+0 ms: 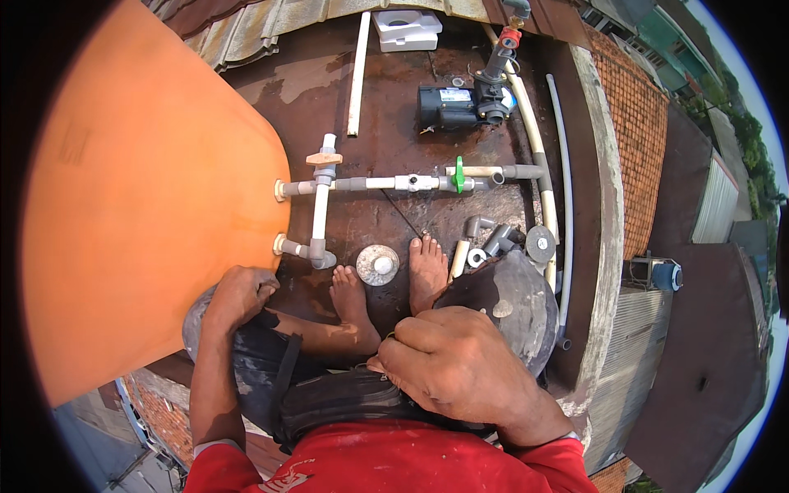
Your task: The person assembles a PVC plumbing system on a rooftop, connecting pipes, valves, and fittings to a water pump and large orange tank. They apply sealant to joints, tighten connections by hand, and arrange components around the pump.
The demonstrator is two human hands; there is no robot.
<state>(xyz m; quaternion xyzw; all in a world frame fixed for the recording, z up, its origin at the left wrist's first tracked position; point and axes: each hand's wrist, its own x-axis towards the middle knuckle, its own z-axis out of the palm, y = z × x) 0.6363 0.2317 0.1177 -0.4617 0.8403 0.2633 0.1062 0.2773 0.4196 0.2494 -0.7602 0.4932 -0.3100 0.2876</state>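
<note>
From my end, I see the right hand's (456,361) fingers clenched at the black bag (341,404); I can't tell what they pinch. The bag lies against the red shirt (394,456), probably to stay handy while squatting. The left hand (240,294) curls over the left knee (194,322), seemingly for balance; its grip is hidden. A round can (380,265) stands between the feet (428,275), likely within easy reach.

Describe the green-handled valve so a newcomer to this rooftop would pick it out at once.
Find the big orange tank on the left, then its upper pipe fitting. Follow the grey-and-white pipe rightward from there, past the orange-handled valve. Near that run's right end is the green-handled valve, set apart by its bright green handle.
</note>
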